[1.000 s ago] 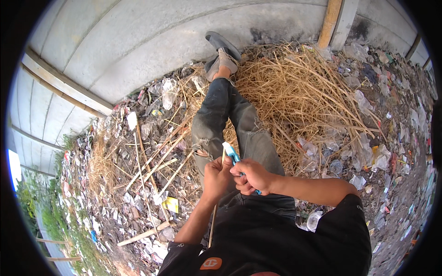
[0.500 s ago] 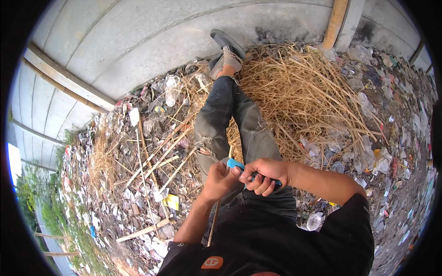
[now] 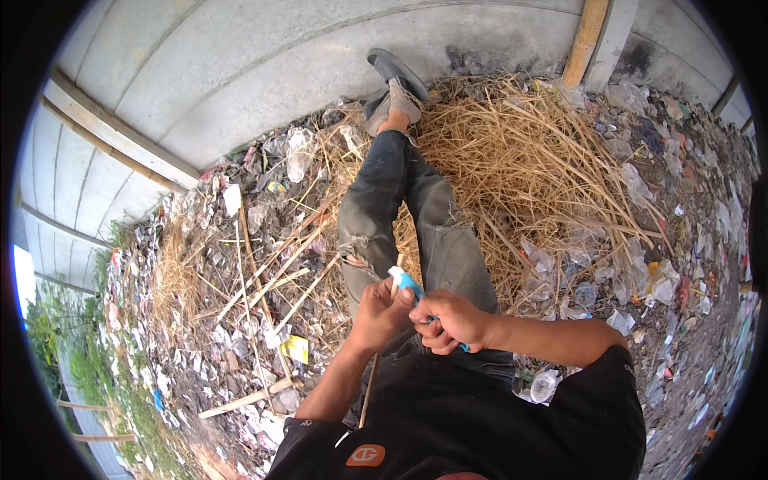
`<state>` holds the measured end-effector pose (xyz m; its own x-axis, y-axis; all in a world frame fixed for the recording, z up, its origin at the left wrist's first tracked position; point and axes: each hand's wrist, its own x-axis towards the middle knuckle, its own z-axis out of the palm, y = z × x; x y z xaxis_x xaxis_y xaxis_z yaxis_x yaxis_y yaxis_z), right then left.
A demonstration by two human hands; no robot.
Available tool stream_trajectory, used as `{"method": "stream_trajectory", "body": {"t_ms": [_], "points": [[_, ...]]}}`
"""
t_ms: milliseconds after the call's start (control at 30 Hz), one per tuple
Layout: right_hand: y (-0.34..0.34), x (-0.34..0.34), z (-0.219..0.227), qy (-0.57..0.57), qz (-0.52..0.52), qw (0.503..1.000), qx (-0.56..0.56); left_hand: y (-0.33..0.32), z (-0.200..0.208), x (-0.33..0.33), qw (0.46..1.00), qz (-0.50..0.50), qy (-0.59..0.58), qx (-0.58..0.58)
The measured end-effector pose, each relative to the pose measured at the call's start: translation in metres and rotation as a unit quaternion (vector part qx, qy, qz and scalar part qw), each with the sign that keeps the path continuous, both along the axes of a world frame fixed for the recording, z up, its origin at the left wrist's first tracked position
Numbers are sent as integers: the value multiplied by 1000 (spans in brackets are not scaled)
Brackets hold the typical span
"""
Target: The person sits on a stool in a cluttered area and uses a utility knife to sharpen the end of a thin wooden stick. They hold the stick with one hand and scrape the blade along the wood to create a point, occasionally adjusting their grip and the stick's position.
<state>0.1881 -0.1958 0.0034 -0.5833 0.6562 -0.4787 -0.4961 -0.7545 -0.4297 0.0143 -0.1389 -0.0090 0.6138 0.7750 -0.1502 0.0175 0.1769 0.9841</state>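
Both my hands are close together over my lap. My left hand [image 3: 378, 318] is closed round a thin light-brown stick [image 3: 371, 382], which looks like bamboo; its upper end shows above the fingers and its lower end runs down to my shirt. A light-blue strip [image 3: 410, 284], seemingly plastic, lies against the stick's upper part, with a whitish bit at its tip. My left thumb presses on it. My right hand [image 3: 454, 322] is closed on the same strip, and blue shows between its fingers and below them. How the strip is fixed to the stick is hidden.
Dry straw [image 3: 512, 152] is heaped beside my stretched-out legs [image 3: 448, 248]. Loose bamboo sticks [image 3: 248, 400] lie on the litter-covered ground [image 3: 200, 344] at left. A concrete panel wall [image 3: 320, 56] stands beyond my feet, with a bamboo pole [image 3: 586, 40] against it.
My right hand has turned and shifted slightly left and down with the strip. The strip's upper part now stands more upright against the stick, and a whitish bit shows. My left hand has barely moved.
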Motion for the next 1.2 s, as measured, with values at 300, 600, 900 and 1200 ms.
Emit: {"method": "stream_trajectory", "body": {"t_ms": [300,600,900,1200], "points": [[32,42,18,132,139,981,12,4,3,-17,986,-20,-68,-152],[24,51,17,143,209,965,-65,1,11,-13,978,-103,-61,-169],[16,53,9,162,214,960,-83,-5,4,-4,988,-91,-32,-123],[6,35,7,89,107,987,-76,-8,-29,2,998,7,64,13]]}}
